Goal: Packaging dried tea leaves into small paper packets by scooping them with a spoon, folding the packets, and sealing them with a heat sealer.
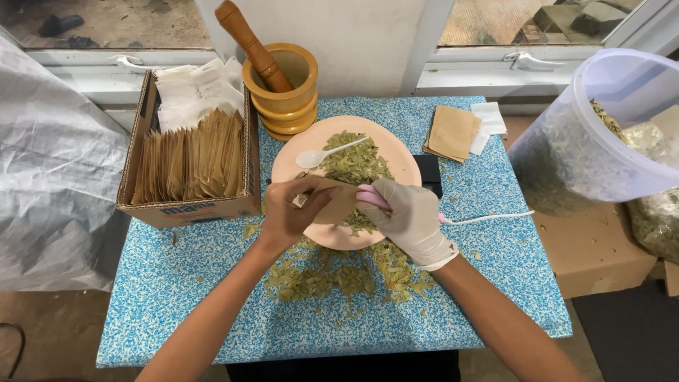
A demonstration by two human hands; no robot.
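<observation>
far left, a grey plastic sheet [49, 163] hangs slack beside the tabletop [177, 297], which wears a blue speckled cover. next, a cardboard box [185, 210] stands packed with upright brown paper sachets [187, 159] and some white ones behind. just right of it i see a yellow mortar [283, 95] with a brown wooden pestle [249, 44] leaning in it.

now the middle. my left hand [290, 212] pinches a small brown paper sachet [338, 201] by its left edge, thumb and fingers closed on it, holding it over the near rim of the peach plate [403, 159]. my gloved right hand [410, 219] meets it from the other side, clenched around a pink tool [371, 197] with a white cord [488, 217] trailing right; the glove also touches the sachet.

the sachet reads as very light and thin, soft enough to crease or buckle, and likely to tear if tugged. i judge the edges are the place to hold, a gentle pinch near the mouth, keeping it level so nothing spills.

dried green leaves [353, 166] sit heaped on the plate with a white plastic spoon [318, 155] on top; more crumbled leaf [339, 276] is scattered on the tabletop below my hands. those flakes look brittle and weightless.

further right, a flat stack of brown sachets [453, 132], then a big clear tub [587, 141] of dried leaves tilted at the edge.
</observation>
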